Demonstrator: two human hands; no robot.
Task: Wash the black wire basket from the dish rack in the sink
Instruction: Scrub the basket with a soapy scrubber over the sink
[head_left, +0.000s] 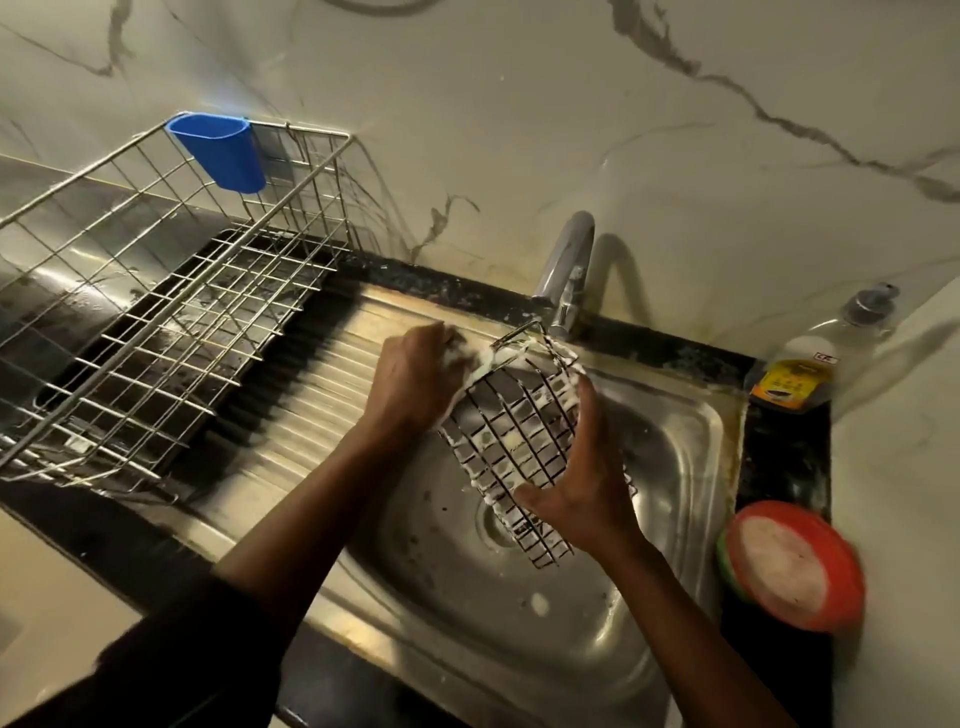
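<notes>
The black wire basket (519, 431) is held in the air over the sink (675, 441), at the centre of the frame. It is tilted, with its open mouth towards the faucet (569, 270), and white foam clings to most of its wires.

The right hand (582, 483) grips the basket from the lower right. Its thumb lies across the near lower wires and its fingers run up the right side.

The left hand (415, 374) is curled round a foamy pad (470, 361) and presses it against the basket's upper left edge. What kind of pad it is I cannot tell under the lather. Both forearms come in from the bottom of the frame.

The steel basin below is wet, with flecks of foam near the drain. Left of the basin is the ribbed drainboard (322, 374).

Further left, filling the left of the frame, a steel wire dish rack (156, 291) stands on a black tray (67, 384). A blue cup (221, 150) hangs on the rack's far rim at the upper left.

At the right edge, on the black table (779, 467), a clear bottle (810, 364) with a yellow label stands in the far corner. Nearer, at lower right, lies a round red-rimmed tub (795, 566) of pale paste. A white veined wall (571, 104) fills the top of the frame.
</notes>
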